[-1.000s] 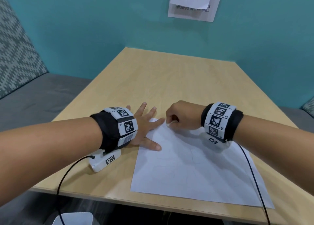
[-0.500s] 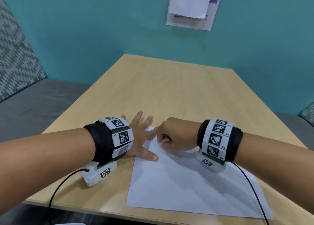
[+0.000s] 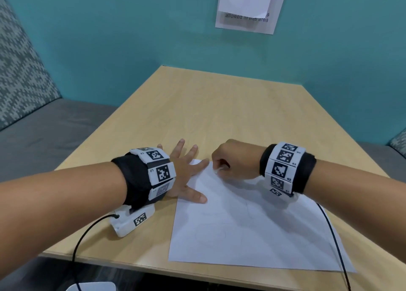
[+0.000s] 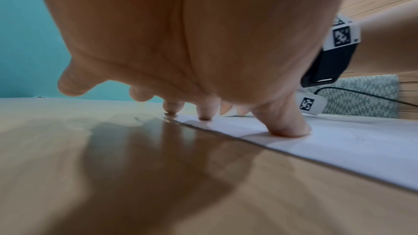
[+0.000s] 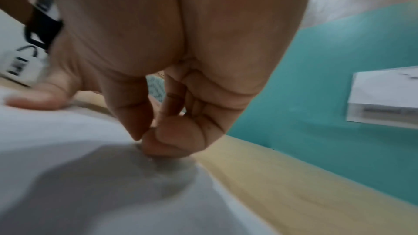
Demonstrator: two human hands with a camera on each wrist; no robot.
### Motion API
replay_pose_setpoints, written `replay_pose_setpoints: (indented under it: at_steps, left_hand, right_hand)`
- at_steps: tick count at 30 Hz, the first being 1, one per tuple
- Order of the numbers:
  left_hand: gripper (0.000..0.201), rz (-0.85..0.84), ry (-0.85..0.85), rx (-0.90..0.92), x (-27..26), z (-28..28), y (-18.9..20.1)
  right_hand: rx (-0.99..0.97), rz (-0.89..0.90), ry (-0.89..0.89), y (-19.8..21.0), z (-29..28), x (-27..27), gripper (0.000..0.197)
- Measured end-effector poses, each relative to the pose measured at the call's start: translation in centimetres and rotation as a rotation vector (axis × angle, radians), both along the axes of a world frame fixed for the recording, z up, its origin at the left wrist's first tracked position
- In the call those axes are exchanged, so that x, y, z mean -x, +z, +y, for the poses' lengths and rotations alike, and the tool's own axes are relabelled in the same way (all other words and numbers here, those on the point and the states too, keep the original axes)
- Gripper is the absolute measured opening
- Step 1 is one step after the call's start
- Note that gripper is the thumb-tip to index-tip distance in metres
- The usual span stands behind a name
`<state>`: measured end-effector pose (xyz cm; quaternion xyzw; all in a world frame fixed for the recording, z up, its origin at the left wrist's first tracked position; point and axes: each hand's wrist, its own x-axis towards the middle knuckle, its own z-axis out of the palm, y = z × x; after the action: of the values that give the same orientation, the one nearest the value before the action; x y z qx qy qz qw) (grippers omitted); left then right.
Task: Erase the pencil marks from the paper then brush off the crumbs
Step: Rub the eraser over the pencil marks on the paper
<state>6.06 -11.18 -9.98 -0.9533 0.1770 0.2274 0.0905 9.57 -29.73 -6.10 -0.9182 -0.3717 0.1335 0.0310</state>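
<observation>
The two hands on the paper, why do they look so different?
The left hand lies flat with fingers spread, pressing the paper's corner; the right hand is curled, pinching a small white eraser. The left holds nothing. Both touch the paper and wear marker wristbands.

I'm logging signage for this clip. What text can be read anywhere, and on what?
"allowed in this area": on the wall notice, partly covered by a white sheet; the rest is hidden.
"L2": left wrist band.
"R2", "R3": right wrist band.
Pencil marks on the paper: too faint to read.
</observation>
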Motion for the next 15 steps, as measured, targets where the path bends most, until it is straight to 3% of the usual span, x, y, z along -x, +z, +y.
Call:
replay_pose_setpoints:
  at_steps: [4,8,12,15]
  left_hand:
    - [0.104,-0.001,-0.009,0.009,-0.1,0.1,-0.1]
    - [0.104,-0.018,-0.004,-0.012,0.0,-0.1,-0.1]
    - [0.104,-0.01,-0.001,0.005,-0.2,0.1,-0.2]
    - [0.105,-0.007,0.001,-0.001,-0.1,0.0,-0.1]
  right_hand:
    - [-0.019,0.085,0.128,-0.8,1.0,3.0,0.01]
    - [-0.012,-0.007,0.01,-0.2,-0.5,0.1,0.01]
    - [-0.041,0.088,0.121,-0.6,0.8,3.2,0.011]
    - [-0.015,0.044,0.048,-0.2,0.1,1.6,0.009]
